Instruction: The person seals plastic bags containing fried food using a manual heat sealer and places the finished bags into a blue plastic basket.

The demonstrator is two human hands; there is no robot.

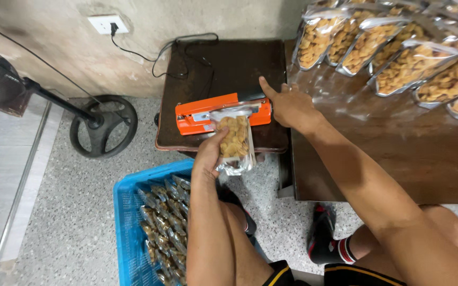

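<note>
A broad dark brown wooden table point(398, 153) fills the right side, its far end covered with a row of clear plastic pouches of golden snack pieces point(393, 45) lying side by side. Left of it stands a smaller dark wooden stand point(223, 63) with a black power cable point(186, 45) coiled on its top and running to a white wall socket point(104, 24). On the speckled floor below sits a blue plastic crate point(128, 212) heaped with filled clear pouches, and farther left the round black base of a standing fan point(103, 126). Across the front of the small stand lies an orange heat sealer with a black handle point(213, 111). The right hand point(290, 105) presses down on the handle end of the sealer, thumb stuck out. The left hand point(210, 153) grasps a clear pouch of golden snack pieces point(235, 143) from its left side, holding it upright with its top edge clamped in the sealer, just in front of the stand.
</note>
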